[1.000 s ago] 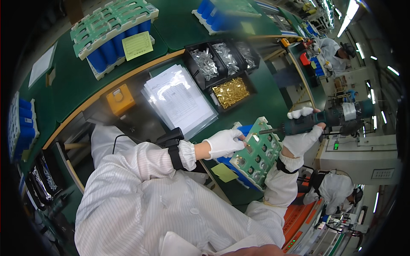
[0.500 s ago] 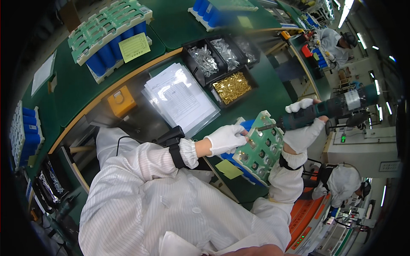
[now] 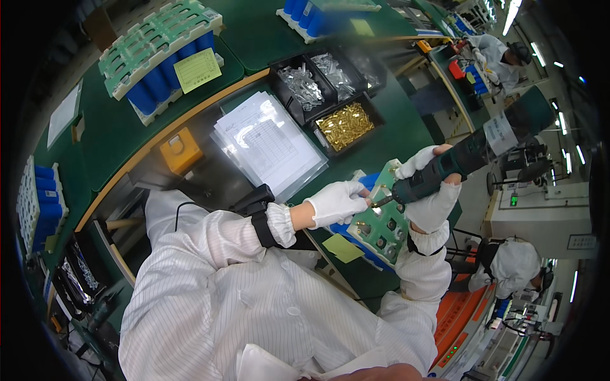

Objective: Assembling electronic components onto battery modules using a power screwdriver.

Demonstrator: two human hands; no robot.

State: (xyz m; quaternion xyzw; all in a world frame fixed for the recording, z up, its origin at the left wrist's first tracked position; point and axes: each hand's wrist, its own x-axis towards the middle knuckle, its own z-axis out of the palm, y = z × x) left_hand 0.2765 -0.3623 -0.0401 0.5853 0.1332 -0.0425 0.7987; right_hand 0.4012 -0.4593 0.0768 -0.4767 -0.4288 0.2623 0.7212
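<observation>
My right hand [image 3: 431, 204], in a white fingerless glove, is wrapped round a dark green power screwdriver [image 3: 467, 155]. Its bit points left and down at a battery pack [image 3: 380, 230] with a green top plate and blue cells. The bit tip is by the plate's upper left edge, close to my left fingertips; whether it touches a fastener is too small to tell. My left hand [image 3: 338, 203], gloved likewise, has its fingers pinched together at that edge. What they hold, if anything, is hidden. A yellow-green paper tag [image 3: 343, 247] hangs at the pack's near side.
Beyond the pack stand black bins with brass fasteners [image 3: 345, 127] and silver metal pieces [image 3: 302, 87]. Papers in a clear sleeve [image 3: 270, 146] lie to their left. Another blue-celled pack [image 3: 162, 54] sits at far left. Co-workers [image 3: 492, 57] are at the right.
The screwdriver has come left and downward with my right hand, its bit now beside my left fingertips. It is also tilted more steeply. My left hand has barely moved.
</observation>
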